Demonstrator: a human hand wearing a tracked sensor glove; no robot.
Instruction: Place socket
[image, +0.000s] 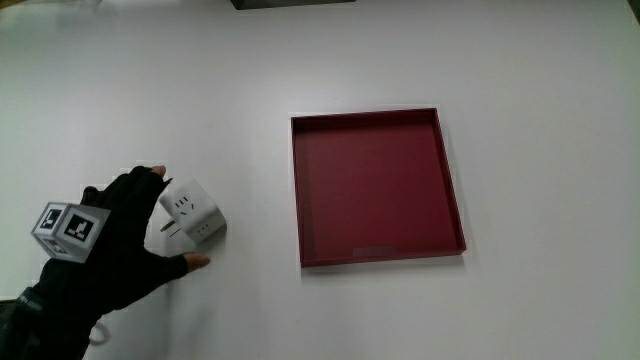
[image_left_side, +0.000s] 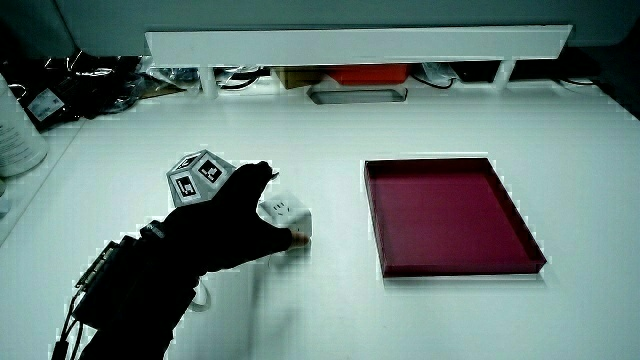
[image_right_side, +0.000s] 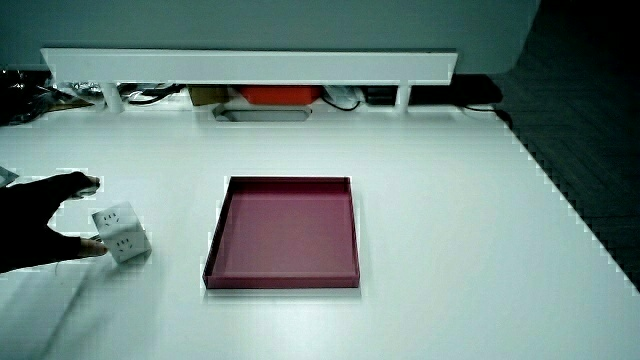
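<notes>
— On the white table (image: 450, 60), beside the red tray (image: 449, 180) but apart from it: white cube socket (image: 193, 213). Tilted up on an edge, not flat. Tray holds nothing.

— Hand?

— Gloved hand (image: 125, 235) right at the socket, on the side away from the tray. Fingers partly spread around it — thumb tip against the lower face, a fingertip near the upper corner. Touching or very nearly; can't tell if it's a firm grip or just contact. Marker cube (image: 62, 228) on the back of the hand.

— Side views agree?

— Yes, in both side views the socket (image_left_side: 286, 216) sits at the fingertips (image_right_side: 92, 243), tray (image_right_side: 214, 250) near, low partition (image_left_side: 360, 45) farther from the person.

— Handling?

— Judging by looks: rigid plastic, light, smooth faces — could slip. Not fragile. Best pinch is two parallel flat faces, thumb against fingers, avoiding corners. Tilted pose means it may roll if nudged.
</notes>
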